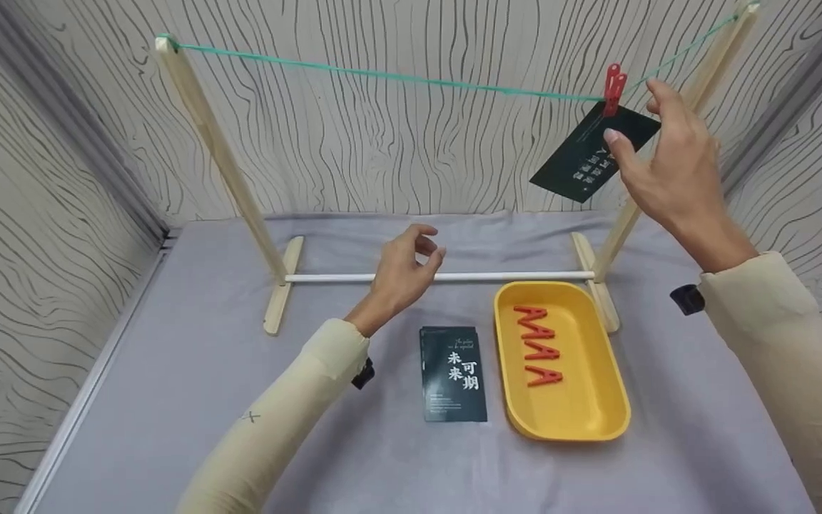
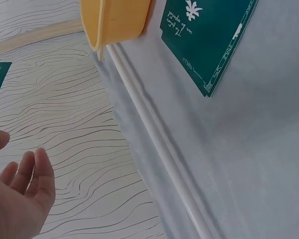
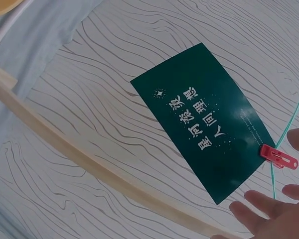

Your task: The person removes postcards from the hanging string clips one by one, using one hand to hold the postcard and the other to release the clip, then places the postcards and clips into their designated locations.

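A dark green card (image 1: pixel 575 168) with white lettering hangs at a slant from a green string (image 1: pixel 382 73). One red clothespin (image 1: pixel 612 96) grips its upper corner and the string. Beside them is my right hand (image 1: pixel 686 160), thumb and fingers spread apart. In the right wrist view the clothespin (image 3: pixel 276 155) stands free of that hand (image 3: pixel 276 216), whose fingertips are close to the card's (image 3: pixel 189 114) edge. My left hand (image 1: pixel 400 271) hovers in front of the white rod (image 1: pixel 511 276), fingers loosely bent with nothing in them; the left wrist view shows the same hand (image 2: pixel 27 199).
A stack of green cards (image 1: pixel 447 396) lies on the grey cloth (image 1: pixel 168 400). To its right is a yellow tray (image 1: pixel 589 378) with several red clothespins (image 1: pixel 545 377) in a row. Wooden posts (image 1: pixel 218 150) carry the string; a patterned wall (image 1: pixel 411 143) stands behind.
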{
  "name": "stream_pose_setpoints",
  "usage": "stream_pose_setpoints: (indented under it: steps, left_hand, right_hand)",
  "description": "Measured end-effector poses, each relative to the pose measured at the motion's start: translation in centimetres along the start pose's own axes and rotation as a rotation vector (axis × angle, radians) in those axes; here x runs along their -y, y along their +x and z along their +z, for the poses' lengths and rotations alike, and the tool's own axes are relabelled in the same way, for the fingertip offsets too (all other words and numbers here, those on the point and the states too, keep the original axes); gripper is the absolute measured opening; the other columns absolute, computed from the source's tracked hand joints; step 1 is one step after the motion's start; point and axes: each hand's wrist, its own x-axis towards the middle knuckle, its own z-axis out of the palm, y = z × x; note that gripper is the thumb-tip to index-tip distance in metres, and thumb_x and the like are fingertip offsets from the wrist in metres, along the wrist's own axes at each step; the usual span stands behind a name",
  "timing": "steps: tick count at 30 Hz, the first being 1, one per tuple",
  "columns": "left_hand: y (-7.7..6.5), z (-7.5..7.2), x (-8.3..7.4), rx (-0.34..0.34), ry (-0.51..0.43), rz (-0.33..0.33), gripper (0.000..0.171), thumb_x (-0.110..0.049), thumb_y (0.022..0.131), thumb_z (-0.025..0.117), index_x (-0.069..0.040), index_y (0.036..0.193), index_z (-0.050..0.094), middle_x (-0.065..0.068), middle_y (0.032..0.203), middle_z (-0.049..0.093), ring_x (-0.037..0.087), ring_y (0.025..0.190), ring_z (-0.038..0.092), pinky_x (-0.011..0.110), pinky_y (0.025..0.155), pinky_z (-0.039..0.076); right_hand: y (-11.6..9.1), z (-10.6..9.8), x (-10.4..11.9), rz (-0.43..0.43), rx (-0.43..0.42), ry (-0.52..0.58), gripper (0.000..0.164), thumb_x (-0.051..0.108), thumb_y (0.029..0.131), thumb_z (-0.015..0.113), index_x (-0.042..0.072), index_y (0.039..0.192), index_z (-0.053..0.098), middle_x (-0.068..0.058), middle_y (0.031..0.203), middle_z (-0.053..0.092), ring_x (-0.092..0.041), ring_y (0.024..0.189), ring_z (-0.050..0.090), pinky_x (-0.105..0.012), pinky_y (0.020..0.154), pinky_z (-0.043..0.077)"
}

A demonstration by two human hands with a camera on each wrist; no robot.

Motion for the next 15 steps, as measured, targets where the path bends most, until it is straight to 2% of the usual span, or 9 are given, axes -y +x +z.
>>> stream_pose_setpoints:
  steps: [7, 15]
  left_hand:
    - [-0.03, 0.00, -0.13, -0.004, -0.002, 0.005, 0.029, -0.017, 0.103, 0.067, -0.004, 0.129, 0.065, 0.010, 0.101, 0.076, 0.021, 0.087, 0.072, 0.031, 0.074, 0.060]
    - [-0.28, 0.13, -0.18, 0.002, -0.001, -0.001, 0.026, -0.017, 0.103, 0.067, -0.005, 0.125, 0.068, 0.010, 0.101, 0.076, 0.020, 0.088, 0.070, 0.029, 0.075, 0.059]
  right_hand:
    - [0.57, -0.02, 0.35, 0.018, 0.007, -0.016, 0.066, 0.038, 0.106, 0.060, 0.019, 0.164, 0.035, -0.024, 0.152, 0.058, -0.047, 0.150, 0.041, -0.062, 0.130, 0.022]
    - [1.01, 0.12, 0.79, 0.028, 0.008, -0.026, 0.065, 0.040, 0.106, 0.058, 0.018, 0.163, 0.036, -0.024, 0.148, 0.060, -0.044, 0.151, 0.040, -0.061, 0.130, 0.023]
